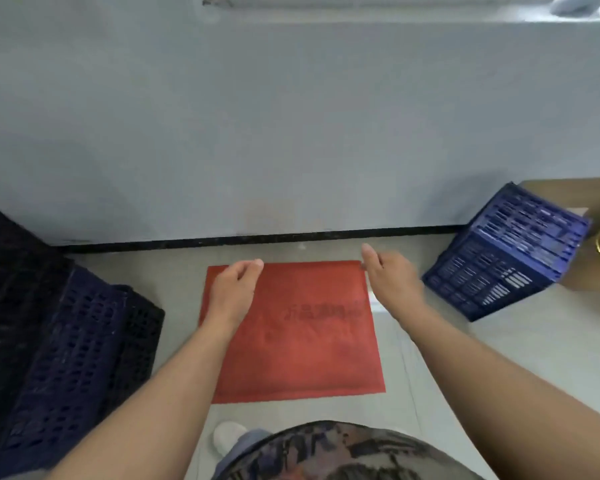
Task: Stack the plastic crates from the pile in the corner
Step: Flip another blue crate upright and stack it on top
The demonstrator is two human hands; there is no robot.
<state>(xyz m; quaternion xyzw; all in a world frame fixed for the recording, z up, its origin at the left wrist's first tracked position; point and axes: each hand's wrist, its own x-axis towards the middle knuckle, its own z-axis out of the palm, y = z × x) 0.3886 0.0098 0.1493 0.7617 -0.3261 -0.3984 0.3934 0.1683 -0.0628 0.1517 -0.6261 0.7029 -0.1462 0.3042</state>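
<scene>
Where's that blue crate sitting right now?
The blue crate is on the floor at the right of the head view, tipped at an angle against a cardboard box near the wall, to the right of the red mat and right hand.

Before you lies a red mat [298,344] bearing faint darker characters, on a pale grey floor [499,358]. To your right, a blue lattice-walled crate [506,258]; to your left, dark navy and black perforated crates [59,341]. The wall [291,133] is grey-white with a black skirting strip [257,239]. Your shirt [343,455] shows a mottled grey-brown pattern. The cardboard box [582,195] is brown.
</scene>
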